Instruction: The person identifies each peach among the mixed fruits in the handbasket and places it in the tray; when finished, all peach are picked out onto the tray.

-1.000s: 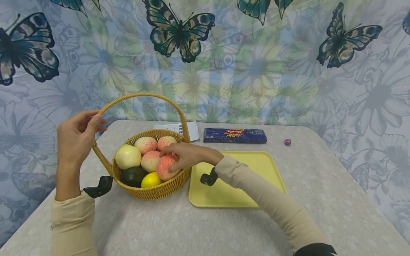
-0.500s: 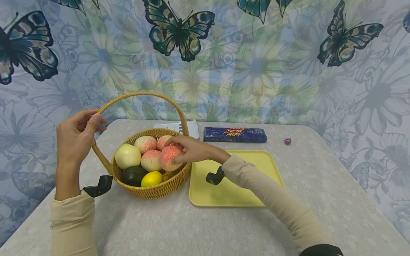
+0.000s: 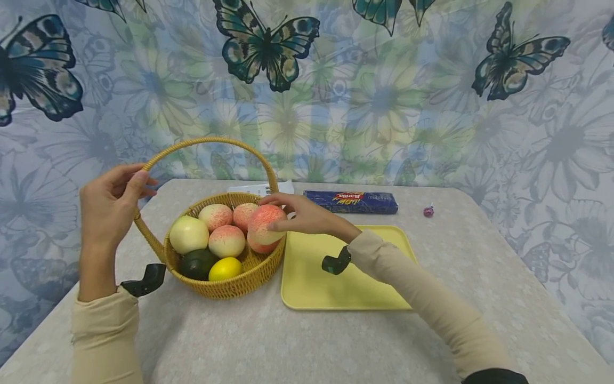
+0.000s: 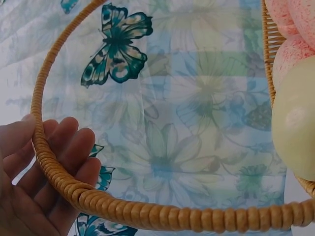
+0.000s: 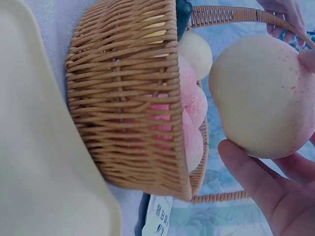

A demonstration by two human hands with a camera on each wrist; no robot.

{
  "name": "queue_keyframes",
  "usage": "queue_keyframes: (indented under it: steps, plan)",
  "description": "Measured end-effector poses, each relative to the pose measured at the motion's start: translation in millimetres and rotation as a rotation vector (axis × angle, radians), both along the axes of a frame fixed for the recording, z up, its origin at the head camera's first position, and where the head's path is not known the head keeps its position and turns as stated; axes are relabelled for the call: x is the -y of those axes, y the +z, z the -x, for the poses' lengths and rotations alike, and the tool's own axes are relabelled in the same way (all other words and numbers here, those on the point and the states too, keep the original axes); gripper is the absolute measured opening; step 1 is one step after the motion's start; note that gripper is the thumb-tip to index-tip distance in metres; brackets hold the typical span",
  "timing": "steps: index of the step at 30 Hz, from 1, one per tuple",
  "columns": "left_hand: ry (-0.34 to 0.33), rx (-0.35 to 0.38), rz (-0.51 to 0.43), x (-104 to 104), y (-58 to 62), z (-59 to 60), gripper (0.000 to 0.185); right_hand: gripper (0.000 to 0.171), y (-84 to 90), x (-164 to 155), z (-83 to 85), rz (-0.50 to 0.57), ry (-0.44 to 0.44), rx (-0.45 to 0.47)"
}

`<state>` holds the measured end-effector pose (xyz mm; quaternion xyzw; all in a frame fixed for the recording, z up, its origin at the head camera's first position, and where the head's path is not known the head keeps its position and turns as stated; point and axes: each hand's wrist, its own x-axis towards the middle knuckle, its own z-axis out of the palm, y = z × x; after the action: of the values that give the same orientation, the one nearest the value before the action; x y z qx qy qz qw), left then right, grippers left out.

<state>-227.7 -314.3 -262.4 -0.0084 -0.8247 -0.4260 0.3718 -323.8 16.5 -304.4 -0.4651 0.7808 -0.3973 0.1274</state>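
My left hand point(image 3: 107, 208) holds the wicker basket's arched handle point(image 4: 59, 182), thumb on one side and fingers behind it. Over the right side of the basket point(image 3: 230, 290), my right hand point(image 3: 312, 216) grips a pink-and-cream peach point(image 5: 261, 98) between thumb and fingers. The right wrist view shows that peach lifted above the rim. Inside the basket lie more peaches point(image 3: 227, 241), a pale yellow-green round fruit point(image 3: 189, 234), a dark green avocado-like fruit point(image 3: 198, 264) and a yellow lemon point(image 3: 225, 269). A reddish fruit point(image 3: 261, 247) shows partly beneath the held peach.
A yellow tray point(image 3: 336, 288) lies right of the basket, under my right forearm. Behind it is a blue Barilla pasta box point(image 3: 350, 202). A white printed packet point(image 3: 286, 187) sits behind the basket, and a small wrapped lollipop point(image 3: 428, 211) lies at the back right.
My right hand has raised the peach from among the other fruit and moved it up and to the right. The left hand stays on the handle.
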Motion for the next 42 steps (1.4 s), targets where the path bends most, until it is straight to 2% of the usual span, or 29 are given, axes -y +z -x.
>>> queue_keyframes:
  steps: [14, 21, 31, 38, 42]
  plan:
    - [-0.005, -0.015, -0.006, -3.2, -4.7, -5.4, 0.030, 0.049, -25.5, -31.8, 8.8, 0.140, -0.088, 0.065]
    - [0.001, -0.010, -0.009, -2.2, -4.6, -6.0, 0.030, 0.046, -29.7, -43.8, 13.2, 0.201, -0.115, 0.162]
    - [-0.017, -0.009, -0.025, -3.0, -2.9, -4.3, 0.030, 0.048, -35.7, -59.3, 18.3, 0.176, -0.179, 0.213]
    - [-0.009, -0.007, -0.027, -2.5, -3.4, -4.1, 0.030, 0.046, -23.7, -64.2, 5.3, 0.125, -0.211, 0.271]
    - [-0.001, 0.002, -0.022, -2.3, -3.6, -4.8, 0.031, 0.045, -42.4, -67.0, 20.3, 0.124, -0.232, 0.291]
